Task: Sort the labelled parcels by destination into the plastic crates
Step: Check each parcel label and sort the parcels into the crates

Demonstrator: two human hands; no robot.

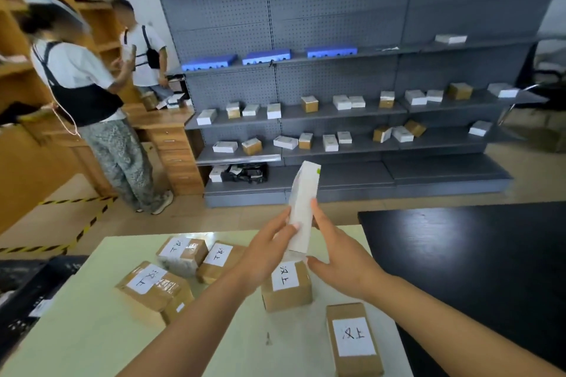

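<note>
A tall grey metal shelving unit (352,95) with a pegboard back fills the far wall, its shelves dotted with small white and brown boxes and three flat blue cases. Nearer lies the pale green bench (92,330), with a black table (474,254) butting against its right edge. Two people in white shirts stand by wooden shelving off to the left.

On the bench rest five brown cardboard parcels, each with a white handwritten label. Three cluster near the far left corner (183,266), one stands at the middle (286,285), and one lies at the near right edge (353,340). No plastic crate is clearly in view.

The slim white carton (303,208), with a green mark at its top corner, is held upright above the middle of the bench, over the middle parcel. The left hand (269,242) pinches its lower left edge between thumb and fingers. The right hand (337,254) lies against its right side with fingers nearly straight, supporting, not clasping.

The step in hand appears to be reading this carton's destination. To do it well, the labelled face should be turned fully toward the eyes, with the left hand's pinch kept firm and the right hand steadying the far edge, so the light carton does not slip onto the parcel beneath.
</note>
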